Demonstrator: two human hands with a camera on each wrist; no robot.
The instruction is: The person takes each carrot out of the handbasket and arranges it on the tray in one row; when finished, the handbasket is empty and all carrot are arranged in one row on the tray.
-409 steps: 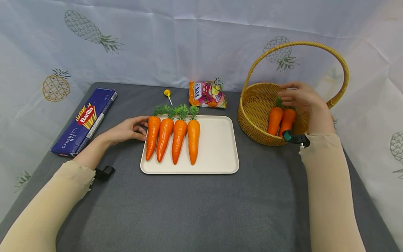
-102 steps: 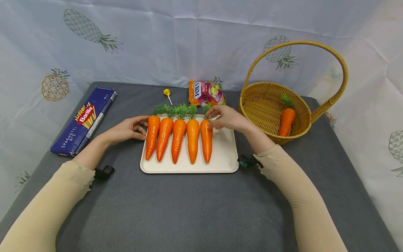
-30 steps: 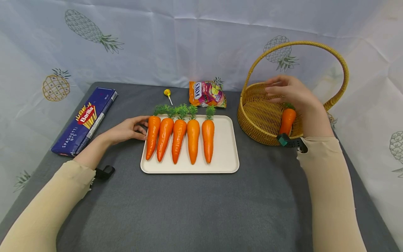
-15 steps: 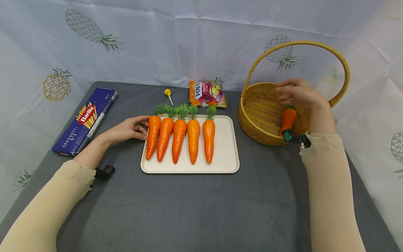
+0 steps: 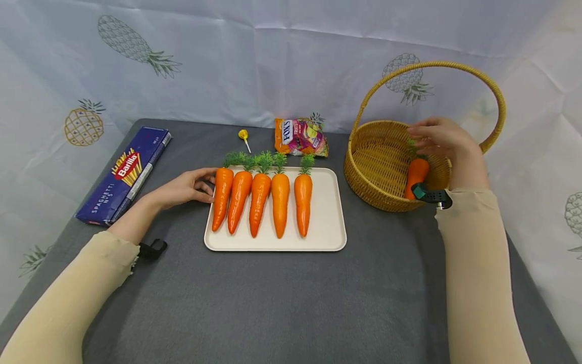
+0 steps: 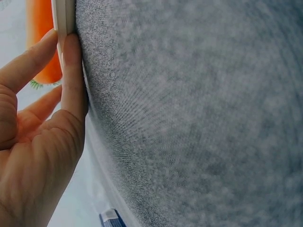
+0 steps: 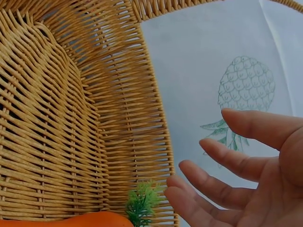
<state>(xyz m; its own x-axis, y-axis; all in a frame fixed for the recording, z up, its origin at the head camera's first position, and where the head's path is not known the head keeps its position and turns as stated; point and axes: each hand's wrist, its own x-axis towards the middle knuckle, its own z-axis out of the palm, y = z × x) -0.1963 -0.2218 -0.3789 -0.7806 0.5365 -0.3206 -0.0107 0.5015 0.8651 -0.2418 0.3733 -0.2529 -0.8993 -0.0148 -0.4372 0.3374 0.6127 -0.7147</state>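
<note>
In the head view, my left hand holds the left edge of the cream tray; the left wrist view has thumb and fingertip at the tray's rim. Several orange carrots with green tops lie side by side on the tray, tips toward me. A single carrot lies in the wicker basket at the right. Over the basket's right side, my right hand hovers above that carrot's top, fingers loosely bent and holding nothing. The right wrist view has its fingers apart, beside the green leaves.
A blue spaghetti box lies at the table's left. Behind the tray are a yellow lollipop and a candy bag. The basket's tall handle arches above my right hand. Grey cloth covers the table.
Since the oldest frame, one carrot has gone from the basket to the tray's row. My right hand let go of it and moved right, back over the basket. My left hand stayed put.
</note>
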